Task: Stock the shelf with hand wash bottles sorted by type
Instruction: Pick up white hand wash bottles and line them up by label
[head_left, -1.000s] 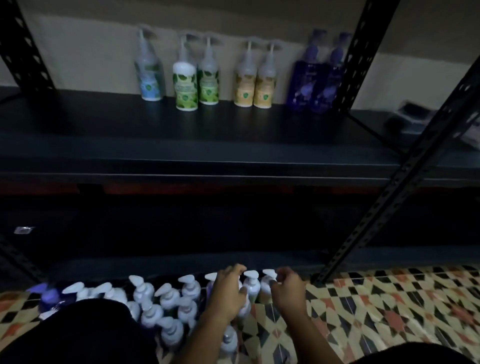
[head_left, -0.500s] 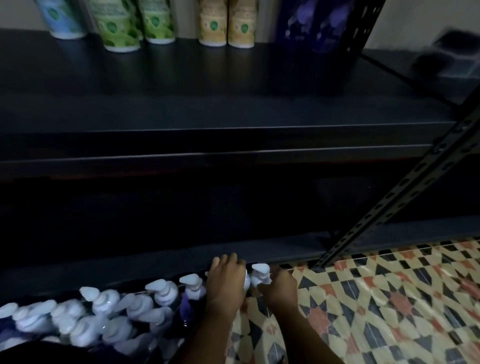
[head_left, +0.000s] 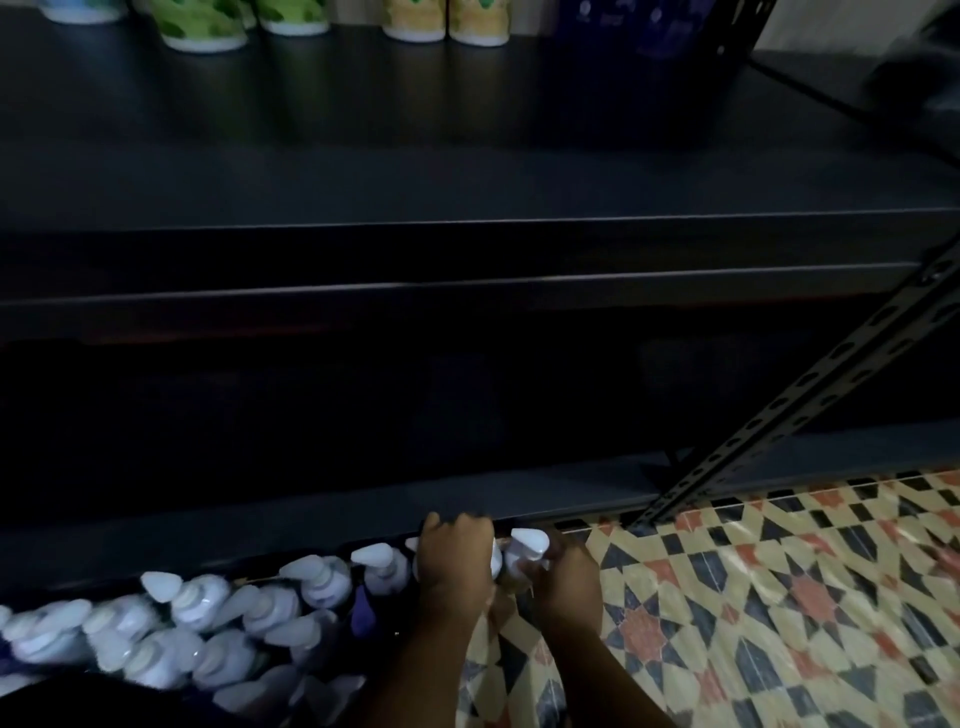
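Black metal shelving (head_left: 467, 171) fills most of what we're looking at, and it's pretty dim in here. We've got a wide dark shelf board up top, a lower board (head_left: 519, 499) close to the floor, and a slotted upright post (head_left: 810, 410) slanting down on the right. Floor's covered in a patterned tile (head_left: 779, 597) with cream, red and dark blue star shapes, kinda glossy.

Along the far edge of the top shelf we can only see bottle bottoms: a pale blue-labelled one (head_left: 78, 9) at far left, green-labelled ones (head_left: 202, 28) next, two yellow-labelled ones (head_left: 447, 23) side by side, then dark purple bottles (head_left: 644, 28) near the post.

Down near us on the left there's a whole crowd of pump bottles (head_left: 208, 623) standing on the floor, white pump heads packed together. At the right end of that bunch, both our hands are on bottles. Our left hand (head_left: 454, 571) is curled over the top of one pump bottle (head_left: 496, 558), gripping it around the neck. Our right hand (head_left: 563, 587) is wrapped around the neighbouring pump bottle (head_left: 527, 545), whose white nozzle sticks out above our fingers. The two hands are just beside each other, right at the front edge of the lower board. Labels down here are too dark to tell the type.
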